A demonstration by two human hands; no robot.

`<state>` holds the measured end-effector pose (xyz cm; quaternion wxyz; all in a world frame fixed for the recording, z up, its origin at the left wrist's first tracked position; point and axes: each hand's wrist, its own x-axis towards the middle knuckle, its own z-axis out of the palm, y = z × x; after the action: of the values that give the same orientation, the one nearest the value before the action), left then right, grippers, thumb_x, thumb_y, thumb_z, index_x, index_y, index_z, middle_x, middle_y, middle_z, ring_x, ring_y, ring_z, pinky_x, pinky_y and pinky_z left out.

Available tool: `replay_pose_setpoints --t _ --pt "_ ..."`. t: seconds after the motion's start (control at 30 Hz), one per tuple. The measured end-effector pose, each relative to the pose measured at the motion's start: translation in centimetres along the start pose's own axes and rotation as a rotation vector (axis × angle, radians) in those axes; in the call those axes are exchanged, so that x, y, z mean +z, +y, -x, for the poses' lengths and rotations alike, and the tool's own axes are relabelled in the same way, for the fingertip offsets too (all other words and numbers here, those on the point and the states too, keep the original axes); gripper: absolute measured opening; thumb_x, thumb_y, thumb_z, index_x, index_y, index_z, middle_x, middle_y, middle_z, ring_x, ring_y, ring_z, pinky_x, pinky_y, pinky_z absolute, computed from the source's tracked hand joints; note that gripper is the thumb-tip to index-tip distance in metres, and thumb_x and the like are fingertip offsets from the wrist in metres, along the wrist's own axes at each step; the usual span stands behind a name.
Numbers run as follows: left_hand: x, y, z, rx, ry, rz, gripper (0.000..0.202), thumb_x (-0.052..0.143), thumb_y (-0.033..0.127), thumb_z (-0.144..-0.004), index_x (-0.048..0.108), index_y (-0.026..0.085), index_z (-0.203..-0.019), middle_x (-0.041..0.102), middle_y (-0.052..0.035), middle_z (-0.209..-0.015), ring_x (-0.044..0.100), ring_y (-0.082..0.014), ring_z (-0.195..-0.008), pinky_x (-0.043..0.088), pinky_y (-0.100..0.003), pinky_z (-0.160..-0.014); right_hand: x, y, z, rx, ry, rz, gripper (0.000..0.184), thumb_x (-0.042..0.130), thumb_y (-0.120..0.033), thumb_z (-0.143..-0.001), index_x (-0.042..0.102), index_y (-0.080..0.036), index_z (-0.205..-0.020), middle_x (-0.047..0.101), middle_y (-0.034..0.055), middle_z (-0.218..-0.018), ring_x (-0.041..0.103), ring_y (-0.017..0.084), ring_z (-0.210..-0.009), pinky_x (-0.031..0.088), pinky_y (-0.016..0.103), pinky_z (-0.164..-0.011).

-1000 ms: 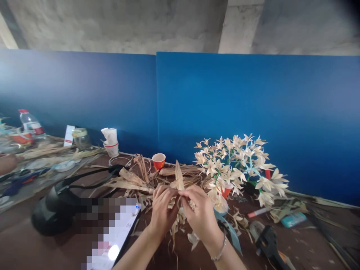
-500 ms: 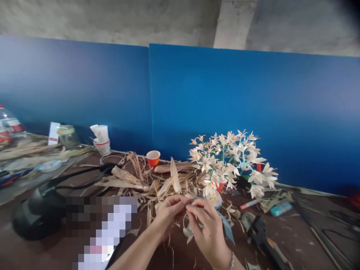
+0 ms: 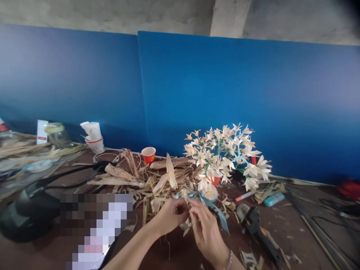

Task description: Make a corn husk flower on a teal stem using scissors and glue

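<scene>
My left hand (image 3: pixel 172 214) is closed, its thumb and fingers curled together above the table. Close against it, my right hand (image 3: pixel 206 227) has its fingers bent inward, with a bracelet (image 3: pixel 230 258) at the wrist. Whatever sits between the fingertips is too small and hidden to make out. Light blue ribbon (image 3: pixel 222 219) lies just beyond my right hand. Behind it stands a bunch of cream flowers (image 3: pixel 222 148) with green and blue stems. Dried corn husks (image 3: pixel 168 178) are heaped beyond my left hand.
A black glue gun (image 3: pixel 260 232) lies at right, near a light blue packet (image 3: pixel 274 199). At left are a blurred black object (image 3: pixel 28 210) with a strap and a pixelated area. A red paper cup (image 3: pixel 148 155), a white cup (image 3: pixel 95 144) and a jar (image 3: pixel 59 135) stand along the blue partition (image 3: pixel 225 86).
The view has shifted slightly, so the scene sits further left and higher. My hands have turned a little, still meeting at the fingertips.
</scene>
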<state>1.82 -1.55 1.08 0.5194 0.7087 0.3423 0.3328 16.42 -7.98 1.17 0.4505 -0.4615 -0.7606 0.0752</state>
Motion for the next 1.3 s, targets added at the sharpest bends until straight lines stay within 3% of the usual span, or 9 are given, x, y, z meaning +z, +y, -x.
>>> replay_pose_setpoints --t 0.1,0.23,0.37,0.5,0.63,0.8,0.93,1.17,1.3 --pt "0.1 -0.2 -0.1 -0.025 0.019 0.051 0.011 0.055 0.019 -0.071 0.056 0.014 -0.061 0.048 0.0039 -0.055 0.042 -0.0083 -0.052 0.032 -0.019 -0.050 0.4 0.4 0.1 0.150 0.046 -0.043 0.017 0.038 -0.017 -0.089 0.055 -0.019 -0.089 0.062 0.0054 -0.081 0.060 0.017 -0.077 0.048 0.026 -0.069" --pt "0.6 -0.2 -0.1 -0.057 0.029 0.142 0.012 0.056 0.023 -0.073 0.054 0.014 -0.066 0.049 0.0034 -0.057 0.044 -0.0088 -0.053 0.034 -0.019 -0.050 0.8 0.8 0.2 0.282 0.054 -0.170 0.017 0.042 -0.025 -0.088 0.059 -0.018 -0.086 0.063 0.0043 -0.078 0.059 0.016 -0.071 0.046 0.023 -0.064" --pt "0.8 0.0 0.3 0.110 0.139 -0.080 0.007 0.052 0.014 -0.073 0.054 0.016 -0.068 0.053 0.0013 -0.062 0.049 -0.0118 -0.060 0.039 -0.022 -0.057 1.2 1.1 0.1 0.495 0.077 -0.315 0.023 0.047 -0.034 -0.086 0.061 -0.017 -0.079 0.062 0.0033 -0.072 0.056 0.015 -0.066 0.044 0.023 -0.058" --pt "0.6 0.2 0.7 0.332 0.209 -0.288 0.012 0.051 0.007 -0.071 0.055 0.018 -0.072 0.058 -0.0042 -0.081 0.055 -0.0173 -0.080 0.043 -0.029 -0.074 1.4 1.3 -0.4 0.633 0.049 -0.589 0.030 0.056 -0.043 -0.079 0.059 -0.016 -0.066 0.055 -0.0007 -0.057 0.049 0.012 -0.051 0.038 0.021 -0.047" --pt "0.5 0.4 0.9 0.410 0.186 -0.283 0.014 0.049 0.006 -0.073 0.055 0.019 -0.075 0.059 -0.0088 -0.096 0.055 -0.0198 -0.095 0.043 -0.034 -0.084 0.9 1.6 -0.7 0.792 -0.050 -0.926 0.032 0.068 -0.044 -0.068 0.061 -0.014 -0.061 0.058 -0.0004 -0.054 0.052 0.010 -0.047 0.040 0.020 -0.047" --pt "0.7 0.6 1.0 0.439 0.141 -0.199 0.013 0.050 0.006 -0.071 0.053 0.018 -0.070 0.059 -0.0111 -0.105 0.055 -0.0213 -0.100 0.043 -0.035 -0.085 0.5 2.2 -0.6 0.892 -0.133 -1.143 0.029 0.075 -0.037 -0.061 0.061 -0.012 -0.063 0.062 0.0016 -0.055 0.052 0.007 -0.043 0.037 0.017 -0.042" --pt "0.9 0.6 0.8 0.392 0.147 -0.140 0.013 0.050 0.007 -0.071 0.052 0.018 -0.066 0.061 -0.0047 -0.078 0.058 -0.0159 -0.076 0.045 -0.028 -0.072 0.7 2.3 -0.6 0.851 -0.073 -1.059 0.026 0.074 -0.035 -0.062 0.060 -0.014 -0.065 0.061 -0.0011 -0.054 0.052 0.008 -0.043 0.039 0.018 -0.044" --pt "0.9 -0.1 0.2 0.178 0.219 -0.121 0.008 0.053 0.009 -0.069 0.057 0.016 -0.067 0.059 -0.0007 -0.065 0.054 -0.0132 -0.063 0.043 -0.023 -0.061 0.7 1.2 -0.4 0.525 0.035 -0.386 0.011 0.059 -0.027 -0.073 0.066 -0.018 -0.074 0.066 0.0031 -0.071 0.060 0.017 -0.064 0.046 0.026 -0.061" --pt "1.2 0.0 0.1 0.128 0.207 -0.037 0.010 0.052 0.008 -0.069 0.057 0.015 -0.073 0.058 -0.0002 -0.066 0.054 -0.0128 -0.063 0.043 -0.022 -0.059 1.1 1.2 -0.4 0.598 0.056 -0.483 0.005 0.058 -0.020 -0.069 0.060 -0.017 -0.066 0.059 -0.0010 -0.059 0.052 0.013 -0.053 0.041 0.022 -0.051"
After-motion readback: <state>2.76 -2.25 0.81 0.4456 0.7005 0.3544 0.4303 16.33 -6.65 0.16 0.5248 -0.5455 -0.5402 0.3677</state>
